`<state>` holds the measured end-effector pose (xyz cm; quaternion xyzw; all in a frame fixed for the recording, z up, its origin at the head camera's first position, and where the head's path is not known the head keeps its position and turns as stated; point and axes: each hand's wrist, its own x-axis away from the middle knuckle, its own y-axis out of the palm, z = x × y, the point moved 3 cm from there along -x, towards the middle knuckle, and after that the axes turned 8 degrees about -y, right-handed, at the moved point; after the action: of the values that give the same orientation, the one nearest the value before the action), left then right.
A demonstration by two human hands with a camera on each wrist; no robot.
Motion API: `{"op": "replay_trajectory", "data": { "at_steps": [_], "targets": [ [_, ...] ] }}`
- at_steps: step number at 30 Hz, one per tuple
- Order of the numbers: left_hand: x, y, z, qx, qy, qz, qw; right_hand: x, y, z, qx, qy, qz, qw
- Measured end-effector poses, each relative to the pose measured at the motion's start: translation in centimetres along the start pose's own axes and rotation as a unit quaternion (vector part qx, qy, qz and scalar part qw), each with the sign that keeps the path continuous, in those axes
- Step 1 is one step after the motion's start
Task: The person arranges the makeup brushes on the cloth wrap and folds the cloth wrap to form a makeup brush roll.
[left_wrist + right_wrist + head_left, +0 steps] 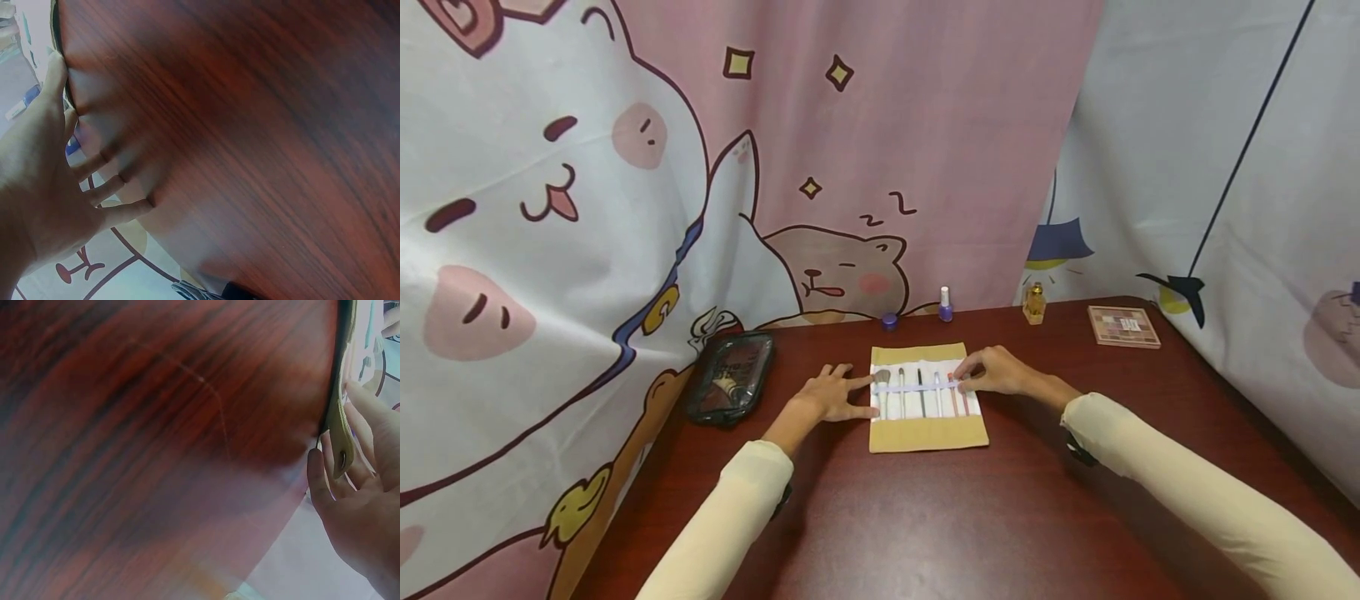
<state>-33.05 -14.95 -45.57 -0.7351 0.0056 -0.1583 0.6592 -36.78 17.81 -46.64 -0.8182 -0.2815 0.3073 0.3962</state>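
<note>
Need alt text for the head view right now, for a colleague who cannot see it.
Both hands rest at the sides of an unrolled brush roll on a dark wooden table: the left hand flat at its left edge, the right hand fingering the rightmost brushes. A black pouch lies left; small bottles and a palette sit behind.

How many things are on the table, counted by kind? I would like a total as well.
Brush roll: 1
Brushes in the roll: 6
Small bottles and jars: 3
Eyeshadow palette: 1
Black pouch: 1
Total: 12
The left hand and right hand rest at the roll's sides.
</note>
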Motion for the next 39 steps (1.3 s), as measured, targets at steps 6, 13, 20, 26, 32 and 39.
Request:
{"op": "replay_trajectory", "data": {
  "at_steps": [6, 13, 20, 26, 32, 39],
  "targets": [
    [0.1, 0.1, 0.0, 0.003, -0.003, 0.001, 1.0000, 0.2, 0.1, -0.1, 0.003, -0.002, 0.003, 1.000],
    [0.2, 0.0, -0.1, 0.028, -0.005, 0.004, 0.9996, 0.2, -0.2, -1.1, 0.013, -0.011, 0.032, 0.999],
    [0.6, 0.1, 0.2, 0.057, -0.010, 0.016, 0.9982, 0.3, -0.1, -4.2, 0.022, -0.023, 0.043, 0.999],
    [0.8, 0.8, 1.1, 0.058, -0.030, 0.039, 0.9971, 1.0, 1.7, -7.4, 0.028, -0.063, -0.002, 0.998],
    [1.5, 1.1, 2.5, 0.051, -0.053, 0.066, 0.9951, 2.5, 3.3, -8.8, 0.066, -0.097, -0.037, 0.992],
    [3.2, 0.5, 4.2, 0.034, -0.045, 0.104, 0.9929, 4.4, 3.1, -8.3, 0.132, -0.107, -0.022, 0.985]
  ]
}}
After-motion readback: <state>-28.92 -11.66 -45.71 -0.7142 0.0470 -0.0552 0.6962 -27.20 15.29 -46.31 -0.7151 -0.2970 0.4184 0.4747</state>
